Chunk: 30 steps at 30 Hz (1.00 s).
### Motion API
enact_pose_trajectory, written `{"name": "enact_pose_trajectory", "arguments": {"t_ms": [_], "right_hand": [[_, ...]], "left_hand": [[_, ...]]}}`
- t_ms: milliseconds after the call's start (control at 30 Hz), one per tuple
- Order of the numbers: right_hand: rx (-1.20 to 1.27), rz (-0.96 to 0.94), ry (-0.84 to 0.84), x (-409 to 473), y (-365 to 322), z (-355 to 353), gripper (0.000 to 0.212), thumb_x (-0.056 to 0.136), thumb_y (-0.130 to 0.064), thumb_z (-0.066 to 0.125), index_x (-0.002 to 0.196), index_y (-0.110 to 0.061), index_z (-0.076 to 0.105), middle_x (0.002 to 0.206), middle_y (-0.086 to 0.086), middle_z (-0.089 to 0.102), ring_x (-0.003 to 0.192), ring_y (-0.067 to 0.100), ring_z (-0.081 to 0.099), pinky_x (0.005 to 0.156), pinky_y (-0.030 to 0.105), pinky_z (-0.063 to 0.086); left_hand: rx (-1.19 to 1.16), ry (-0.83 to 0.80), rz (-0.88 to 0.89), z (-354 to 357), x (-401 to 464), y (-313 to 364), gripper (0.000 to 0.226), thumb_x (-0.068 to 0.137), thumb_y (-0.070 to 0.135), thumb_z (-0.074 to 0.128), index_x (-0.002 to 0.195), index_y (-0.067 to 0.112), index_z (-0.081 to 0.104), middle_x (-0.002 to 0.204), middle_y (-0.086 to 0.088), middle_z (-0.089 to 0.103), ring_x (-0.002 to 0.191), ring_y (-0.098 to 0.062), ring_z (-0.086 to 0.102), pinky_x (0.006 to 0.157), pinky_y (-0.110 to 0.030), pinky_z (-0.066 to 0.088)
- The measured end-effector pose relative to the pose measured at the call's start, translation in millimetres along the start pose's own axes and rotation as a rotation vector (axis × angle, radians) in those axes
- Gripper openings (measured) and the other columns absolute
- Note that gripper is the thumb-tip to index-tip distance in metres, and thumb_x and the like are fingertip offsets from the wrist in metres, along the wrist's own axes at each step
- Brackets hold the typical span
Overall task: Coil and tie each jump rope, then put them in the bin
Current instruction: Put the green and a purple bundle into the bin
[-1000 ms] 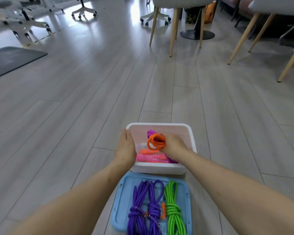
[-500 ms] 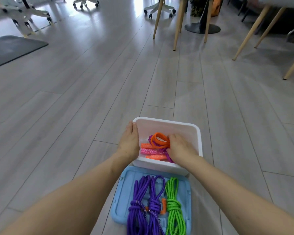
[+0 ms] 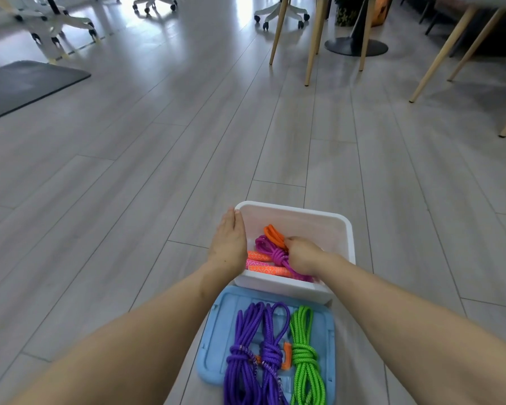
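Note:
A white bin (image 3: 319,219) stands on the floor in front of me. Inside lie a coiled orange rope (image 3: 273,234) and a tied magenta rope (image 3: 270,250) with orange and pink patterned handles (image 3: 262,263). My right hand (image 3: 303,255) reaches down into the bin, its fingers curled on the orange rope. Flat against the bin's left wall rests my left hand (image 3: 228,244). Nearer to me, two tied purple ropes (image 3: 256,355) and a tied green rope (image 3: 304,355) lie on a light blue lid (image 3: 214,349).
The floor is grey wood plank. Wooden chair legs (image 3: 311,39) and a black table base (image 3: 355,46) stand far ahead, more chair legs (image 3: 438,54) at the right. White wheeled chair bases (image 3: 56,24) and a dark mat (image 3: 21,83) are far left.
My right hand has lowered the orange rope from above the rim down into the bin, onto the magenta rope. My left hand stays on the bin's left side.

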State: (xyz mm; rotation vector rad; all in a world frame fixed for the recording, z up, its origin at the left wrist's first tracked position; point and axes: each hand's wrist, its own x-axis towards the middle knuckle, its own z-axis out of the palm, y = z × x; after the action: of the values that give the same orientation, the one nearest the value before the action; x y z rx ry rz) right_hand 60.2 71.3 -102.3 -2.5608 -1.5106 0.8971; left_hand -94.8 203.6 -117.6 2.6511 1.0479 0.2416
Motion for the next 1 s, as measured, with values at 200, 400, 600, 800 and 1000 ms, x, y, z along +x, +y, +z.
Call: {"name": "enact_pose_trajectory", "arguments": {"t_ms": [200,400,600,800,1000], "right_hand": [[0.12,0.003,0.164,-32,11,-15,0.043,0.105,-0.016,0.046,0.146,-0.006,0.05,0.148,0.016,0.05,0.131,0.035,0.05,0.112,0.039,0.039],[0.21,-0.219,0.661,-118,30,4,0.021,0.09,0.001,0.059,0.101,-0.009,0.074,0.101,0.008,0.068,0.101,0.029,0.062,0.092,0.037,0.05],[0.262,-0.211,0.631,-191,6,53,0.019,0.091,-0.013,0.055,0.101,-0.014,0.071,0.096,0.004,0.072,0.091,0.023,0.067,0.08,0.034,0.053],[0.439,0.296,0.197,-188,-16,112,0.054,0.097,-0.045,0.065,0.134,-0.007,0.054,0.127,0.015,0.067,0.118,0.033,0.063,0.093,0.037,0.049],[0.611,0.463,0.193,-172,-34,133,0.092,0.074,-0.074,0.073,0.131,-0.007,0.049,0.13,0.016,0.062,0.114,0.032,0.062,0.096,0.043,0.053]], "left_hand": [[-0.067,-0.054,-0.041,-17,-3,5,0.075,0.096,0.008,0.056,0.159,0.013,0.016,0.161,-0.01,0.027,0.143,-0.031,0.036,0.117,-0.048,0.038],[-0.17,0.099,-0.05,-44,-73,22,0.048,0.098,0.005,0.052,0.145,0.01,0.049,0.145,-0.012,0.045,0.126,-0.031,0.051,0.103,-0.045,0.05],[-0.126,0.193,-0.097,-42,-172,35,0.024,0.094,0.008,0.057,0.116,0.012,0.065,0.11,-0.012,0.061,0.1,-0.033,0.058,0.083,-0.048,0.05],[-0.305,-0.139,-0.217,0,-255,37,0.02,0.105,0.022,0.044,0.111,0.019,0.063,0.109,-0.004,0.068,0.097,-0.025,0.063,0.082,-0.041,0.05],[-0.415,-0.23,-0.316,11,-252,38,0.026,0.104,0.017,0.051,0.122,0.014,0.07,0.116,-0.007,0.073,0.106,-0.025,0.066,0.087,-0.032,0.047]]}}
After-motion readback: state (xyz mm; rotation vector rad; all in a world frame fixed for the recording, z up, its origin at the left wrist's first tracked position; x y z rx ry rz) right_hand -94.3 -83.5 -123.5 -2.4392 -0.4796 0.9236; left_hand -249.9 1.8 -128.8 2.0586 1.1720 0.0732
